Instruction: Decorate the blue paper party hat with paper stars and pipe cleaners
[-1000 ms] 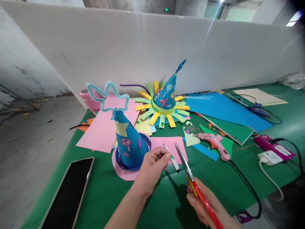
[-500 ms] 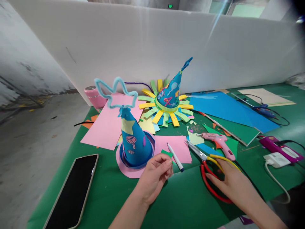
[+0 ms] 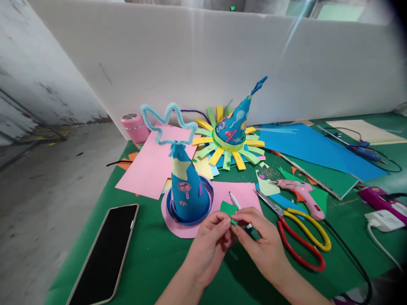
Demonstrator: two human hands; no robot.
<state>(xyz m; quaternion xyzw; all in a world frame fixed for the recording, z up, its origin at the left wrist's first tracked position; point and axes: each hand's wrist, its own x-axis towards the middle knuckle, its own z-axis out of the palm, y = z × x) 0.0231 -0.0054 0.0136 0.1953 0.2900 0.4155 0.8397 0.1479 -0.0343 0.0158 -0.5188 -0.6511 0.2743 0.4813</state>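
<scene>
Between my two hands is a small piece of green paper point(image 3: 228, 208). My left hand point(image 3: 213, 237) pinches its lower edge, and the fingers of my right hand point(image 3: 259, 237) close on it from the other side. Just left of them stands a blue paper cone hat point(image 3: 187, 197) with a pink brim, small stickers and a light-blue fuzzy pipe-cleaner star point(image 3: 194, 131) on top. A white marker point(image 3: 234, 199) lies partly behind my right hand on a pink sheet point(image 3: 219, 190). Scissors point(image 3: 281, 212) with red and yellow handles rest open to the right, untouched.
Behind stands a second cone hat point(image 3: 233, 127) with yellow and green strips. A pink glue gun point(image 3: 300, 192) with a cord lies right, beside paper scraps. A phone point(image 3: 106, 250) is at the left edge, a pink flask point(image 3: 135, 129) behind it. A white board point(image 3: 203, 63) closes the back.
My right hand has let go of the scissors, leaving them on the table, and moved left to the green paper in my left hand. The view has shifted slightly.
</scene>
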